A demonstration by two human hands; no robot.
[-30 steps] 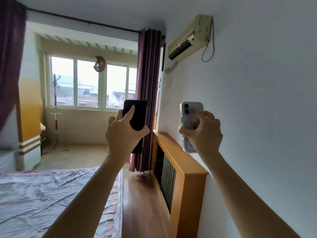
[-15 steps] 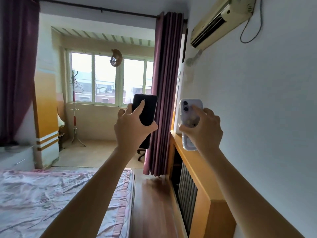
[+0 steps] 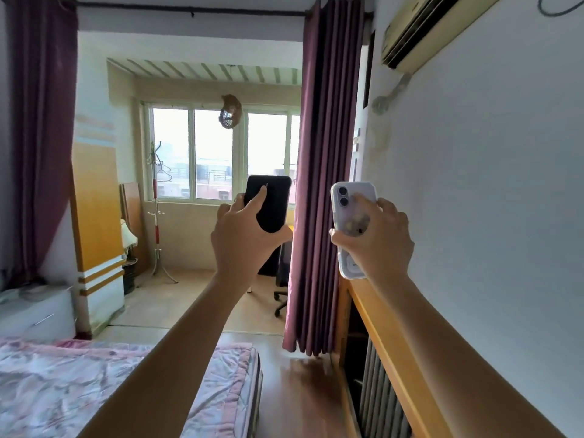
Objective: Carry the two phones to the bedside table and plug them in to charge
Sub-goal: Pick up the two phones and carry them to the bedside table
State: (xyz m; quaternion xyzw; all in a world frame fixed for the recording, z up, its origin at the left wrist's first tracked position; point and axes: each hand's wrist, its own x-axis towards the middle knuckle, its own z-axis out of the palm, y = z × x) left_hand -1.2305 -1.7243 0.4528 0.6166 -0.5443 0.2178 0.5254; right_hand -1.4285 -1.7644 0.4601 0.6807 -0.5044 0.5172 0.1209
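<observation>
My left hand [image 3: 243, 245] holds a black phone [image 3: 271, 200] upright at arm's length, its back toward me, index finger lying along it. To its right, my right hand [image 3: 379, 241] grips a pale lilac phone [image 3: 352, 197] in a clear case, two camera lenses at its top left. Both phones are held at chest height in front of the window, apart from each other. No bedside table or charger cable shows in the head view.
A bed [image 3: 94, 390] with a pink floral cover fills the lower left. A wooden radiator cover [image 3: 388, 336] runs along the right wall under an air conditioner [image 3: 420, 30]. Purple curtains [image 3: 322, 184] hang ahead, an office chair [image 3: 281, 279] behind them. Wooden floor [image 3: 294, 396] lies between bed and radiator cover.
The view has advanced along the aisle and turned left; the window and balcony area are nearer. Both hands keep the same grips on the phones.
</observation>
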